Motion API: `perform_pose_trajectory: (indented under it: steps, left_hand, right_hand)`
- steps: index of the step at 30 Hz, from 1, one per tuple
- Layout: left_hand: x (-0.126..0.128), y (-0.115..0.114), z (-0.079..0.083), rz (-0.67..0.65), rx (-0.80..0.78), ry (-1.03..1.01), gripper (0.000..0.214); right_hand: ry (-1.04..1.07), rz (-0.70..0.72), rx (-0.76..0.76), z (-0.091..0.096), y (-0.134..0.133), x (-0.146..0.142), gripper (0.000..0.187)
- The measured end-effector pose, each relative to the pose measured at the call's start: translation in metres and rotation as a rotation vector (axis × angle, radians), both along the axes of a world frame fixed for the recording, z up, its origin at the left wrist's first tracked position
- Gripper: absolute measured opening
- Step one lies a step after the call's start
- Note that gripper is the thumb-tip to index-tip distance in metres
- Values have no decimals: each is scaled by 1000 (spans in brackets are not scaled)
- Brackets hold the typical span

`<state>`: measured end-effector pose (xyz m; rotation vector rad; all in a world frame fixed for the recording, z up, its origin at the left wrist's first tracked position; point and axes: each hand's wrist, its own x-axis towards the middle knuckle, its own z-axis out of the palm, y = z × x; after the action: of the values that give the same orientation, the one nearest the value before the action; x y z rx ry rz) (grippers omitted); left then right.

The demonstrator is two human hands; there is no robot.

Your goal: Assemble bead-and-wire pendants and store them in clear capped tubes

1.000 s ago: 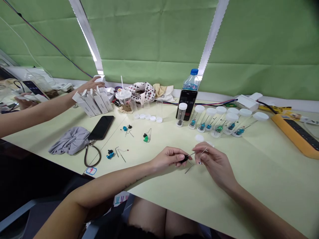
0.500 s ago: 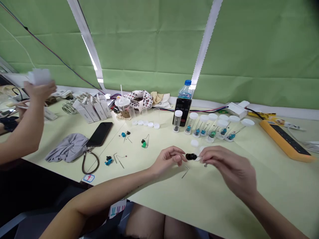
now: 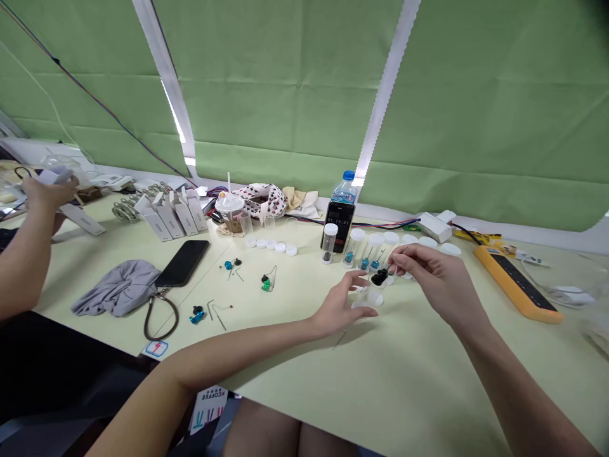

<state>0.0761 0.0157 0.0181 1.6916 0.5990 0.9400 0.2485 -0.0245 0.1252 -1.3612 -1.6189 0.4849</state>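
My right hand (image 3: pixel 431 279) pinches a small black part (image 3: pixel 379 277) by its thin metal end. My left hand (image 3: pixel 343 303) curves its thumb and fingers around a clear plastic tube (image 3: pixel 362 299), which is hard to make out; the black part hangs at its upper end. Close by lies a white cap (image 3: pixel 376 297). A thin hex key (image 3: pixel 339 339) rests on the table below my left hand. Behind my right hand stand several capped tubes (image 3: pixel 356 247) with blue parts and pins, some of them hidden by the hand.
Blue-and-black parts (image 3: pixel 196 315) and a green part (image 3: pixel 266 283) lie with bent wires at left. White caps (image 3: pixel 271 244), a phone timer (image 3: pixel 337 225), a bottle (image 3: pixel 345 189) and a drink cup (image 3: pixel 230 212) stand behind. An orange power strip (image 3: pixel 518 285) is right. A co-worker's hand (image 3: pixel 50 190) holds a box.
My right hand has carried the black part up and away from me. My left hand has moved forward from beside the black part to around the clear tube. The co-worker's hand has lowered.
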Motion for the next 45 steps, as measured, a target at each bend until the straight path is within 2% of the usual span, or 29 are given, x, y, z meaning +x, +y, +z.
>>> perform_pose_trajectory:
  steps: [4, 12, 16, 19, 24, 27, 32, 35, 40, 42, 45]
  left_hand:
    - [5, 4, -3, -71, -25, -14, 60]
    - [-26, -1, 2, -16, 44, 72, 58]
    - [-34, -2, -3, 18, 49, 74, 60]
    - [-37, -2, -9, 42, 132, 72, 61]
    - [-39, 2, -15, 28, 343, 123, 49]
    - [-38, 3, -16, 18, 393, 145, 44]
    - [-38, 4, -12, -4, 323, 123, 32]
    - [-39, 8, -10, -9, 239, 64, 35]
    - [-40, 14, -16, -64, 262, -18, 39]
    - [-40, 15, -18, -75, 247, -43, 48]
    - [-41, 15, -18, -107, 169, -63, 56]
  right_hand:
    - [-15, 32, -43, -8, 4, 1, 32]
    - [-122, 194, -96, -13, 6, -10, 28]
    - [-145, 225, -108, -20, 8, -18, 26]
    - [-158, 227, -110, -21, 8, -21, 23]
    - [-171, 235, -52, -26, 7, -26, 19]
    - [-192, 205, -29, -31, 8, -28, 18]
    - [-136, 174, 34, -36, 7, -29, 12]
    - [-93, 187, 64, -37, 5, -30, 10]
    - [-213, 155, 235, -37, 3, -31, 15]
    - [-289, 180, 188, -36, 4, -31, 18]
    - [-355, 226, 28, -33, 5, -29, 27]
